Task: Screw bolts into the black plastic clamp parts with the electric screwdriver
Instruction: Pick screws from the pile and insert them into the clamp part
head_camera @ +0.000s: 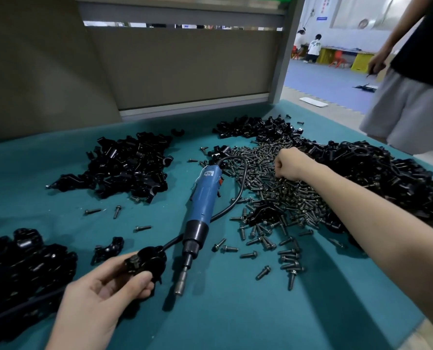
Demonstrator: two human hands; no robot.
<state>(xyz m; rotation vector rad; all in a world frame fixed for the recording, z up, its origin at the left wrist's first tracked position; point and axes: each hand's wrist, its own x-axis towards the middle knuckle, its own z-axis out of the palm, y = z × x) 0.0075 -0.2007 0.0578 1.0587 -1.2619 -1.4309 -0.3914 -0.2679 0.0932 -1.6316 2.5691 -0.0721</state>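
Item one: clamp part (147,261), black moulded plastic, held near the front of the green table (235,319) in my left hand (101,296), thumb and fingertips clamped on its rim, with a bolt head (134,260) showing on top. I judge it light, rigid and glossy enough to slip, so it is best gripped by the outer edges, leaving the bolt clear. Item two: electric screwdriver (202,200), blue body, lying flat and unheld just right of the part, socket tip (180,285) pointing toward me; probably heavier, best taken around the blue barrel. Item three: bolt pile (273,195), small metal pieces, loose and likely to roll. My right hand (290,164) rests in it, fingers curled under; whether they pinch a bolt I cannot tell. Also present: heaps of black parts (127,168) further back, and a bystander (412,97) at the right.
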